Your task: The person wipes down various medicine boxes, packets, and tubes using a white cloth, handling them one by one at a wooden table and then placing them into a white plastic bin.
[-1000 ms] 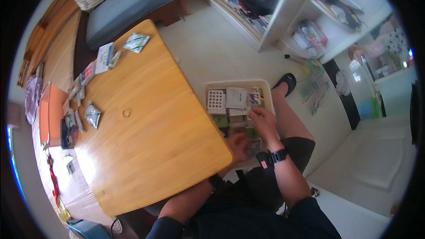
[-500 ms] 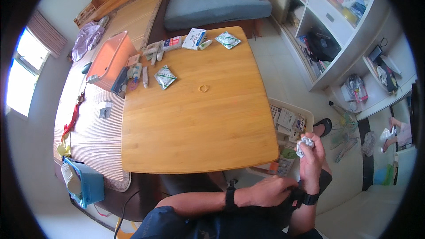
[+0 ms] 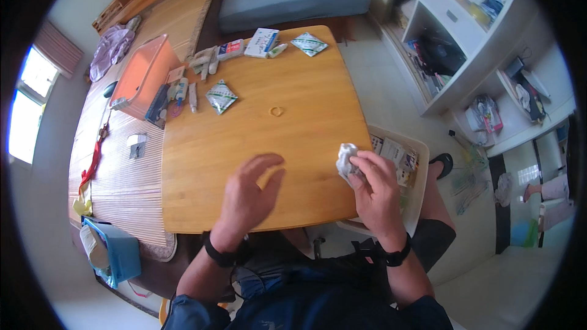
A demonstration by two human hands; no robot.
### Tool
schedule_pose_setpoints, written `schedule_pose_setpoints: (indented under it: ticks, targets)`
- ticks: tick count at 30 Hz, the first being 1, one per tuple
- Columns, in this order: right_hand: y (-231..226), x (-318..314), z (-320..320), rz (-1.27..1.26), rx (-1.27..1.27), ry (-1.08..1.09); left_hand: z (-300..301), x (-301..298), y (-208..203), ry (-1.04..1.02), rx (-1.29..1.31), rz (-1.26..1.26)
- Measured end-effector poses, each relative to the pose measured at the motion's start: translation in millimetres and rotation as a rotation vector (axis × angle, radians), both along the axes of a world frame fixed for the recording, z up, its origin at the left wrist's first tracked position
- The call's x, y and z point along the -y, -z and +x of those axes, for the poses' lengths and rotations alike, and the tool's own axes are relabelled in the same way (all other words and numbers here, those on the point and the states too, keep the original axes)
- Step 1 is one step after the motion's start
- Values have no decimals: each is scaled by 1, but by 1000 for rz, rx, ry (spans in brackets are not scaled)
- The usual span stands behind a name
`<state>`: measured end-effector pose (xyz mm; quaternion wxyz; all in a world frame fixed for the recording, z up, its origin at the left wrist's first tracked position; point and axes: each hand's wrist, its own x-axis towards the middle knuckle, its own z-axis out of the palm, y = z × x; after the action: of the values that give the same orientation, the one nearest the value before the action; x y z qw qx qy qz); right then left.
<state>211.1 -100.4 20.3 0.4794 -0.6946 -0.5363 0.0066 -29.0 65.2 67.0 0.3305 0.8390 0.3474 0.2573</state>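
Note:
My right hand (image 3: 377,192) pinches a crumpled white bundle (image 3: 346,157) over the right edge of the wooden table (image 3: 244,140). I cannot make out whether it is plastic, paper or cloth. My left hand (image 3: 249,192) hovers above the near part of the table, thumb and fingers apart, holding nothing. Beyond the hands, a thin yellowish ring (image 3: 270,110) lies on the tabletop. One green-and-white packet (image 3: 221,97) rests to its left, and a similar packet (image 3: 309,44) is near the far right corner.
A white-and-blue box (image 3: 262,43) and several tubes stand along the far and left table edges. An orange basket (image 3: 147,79) sits at the left. A cream bin (image 3: 417,192) of boxes is below the right edge. A blue bin (image 3: 125,253) stands lower left.
My right hand has brought the white bundle leftward to the table's edge. My left hand has left the right wrist and moved up over the table, opening. The view has shifted slightly.

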Motion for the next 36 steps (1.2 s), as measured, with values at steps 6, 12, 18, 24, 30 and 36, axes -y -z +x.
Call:
schedule_pose_setpoints:
  ticks: [6, 12, 18, 24, 30, 36]
  targets:
    - [17, -16, -11, -81, 271, -55, -31, -104, 22, -150, -247, 388]
    - [23, -15, -10, -72, 205, -44, -40, -170, 49, -160, -403, 398]
    - [23, -16, -12, -78, 224, -24, -39, -184, 57, -96, -445, 343]
    - [23, -11, -10, -80, 202, -20, -40, -122, 42, 115, -336, 361]
    - [16, -12, -11, -55, 97, -23, -47, -24, 20, 304, -197, 303]
    - [20, -8, -10, -62, 223, -24, -21, 37, 27, 465, -71, 270]
